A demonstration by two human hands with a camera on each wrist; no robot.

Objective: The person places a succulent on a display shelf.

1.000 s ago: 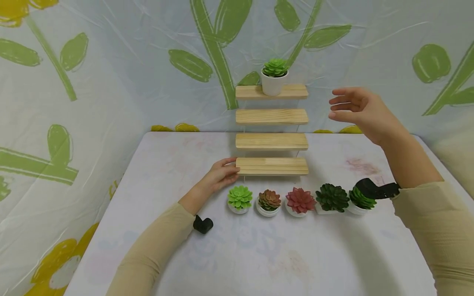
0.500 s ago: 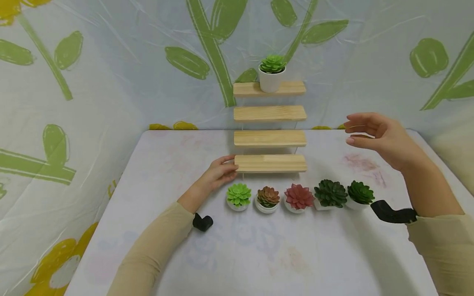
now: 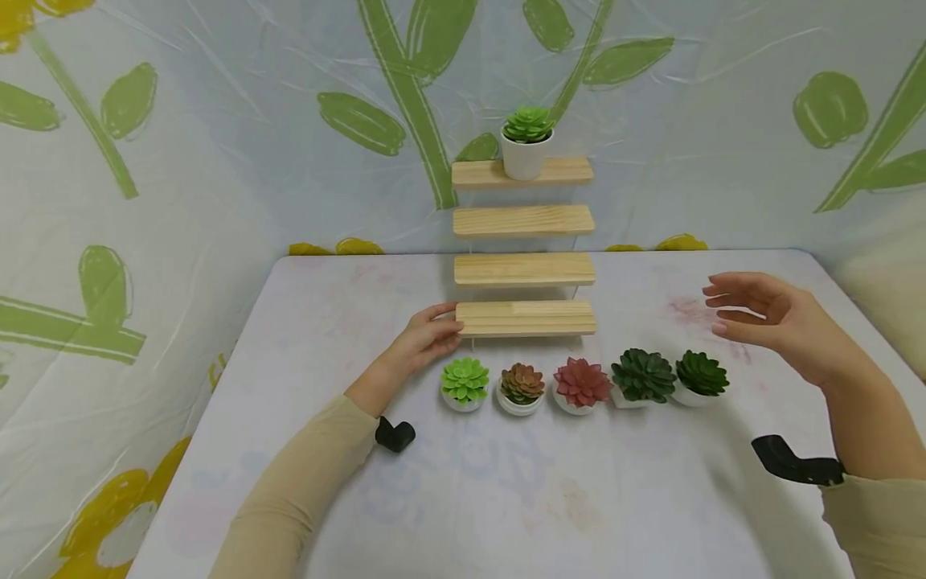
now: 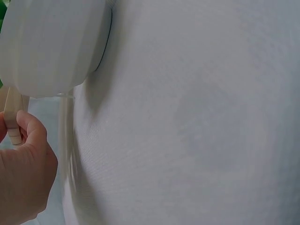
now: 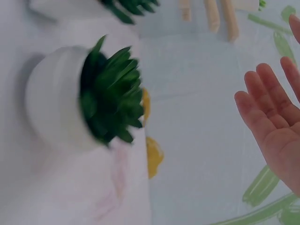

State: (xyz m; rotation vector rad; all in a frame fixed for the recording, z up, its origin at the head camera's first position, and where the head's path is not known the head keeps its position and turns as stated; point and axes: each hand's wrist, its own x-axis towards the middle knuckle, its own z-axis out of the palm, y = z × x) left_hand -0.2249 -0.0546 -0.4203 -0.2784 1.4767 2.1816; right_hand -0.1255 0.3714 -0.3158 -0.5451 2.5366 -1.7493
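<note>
A tiered wooden shelf stand [image 3: 524, 319] rises at the middle back of the table. My left hand [image 3: 427, 336] pinches the left end of its lowest board; in the left wrist view the thumb and fingers close on the board's end [image 4: 13, 117]. On the top board stands a bright green succulent in a white pot [image 3: 526, 145]. My right hand [image 3: 777, 322] hovers above the table at the right, fingers loosely bent and holding nothing. Nearest to it is a dark green succulent [image 3: 700, 375], also seen large in the right wrist view.
In front of the stand, a row of potted succulents runs left to right: light green [image 3: 465, 382], brown [image 3: 521, 386], red [image 3: 581, 383], broad dark green [image 3: 642, 376]. A printed cloth backdrop [image 3: 275, 145] hangs behind the table [image 3: 463, 498].
My right hand has moved down and to the right, away from the top of the stand. The left hand keeps its hold on the lowest board. The view has shifted slightly.
</note>
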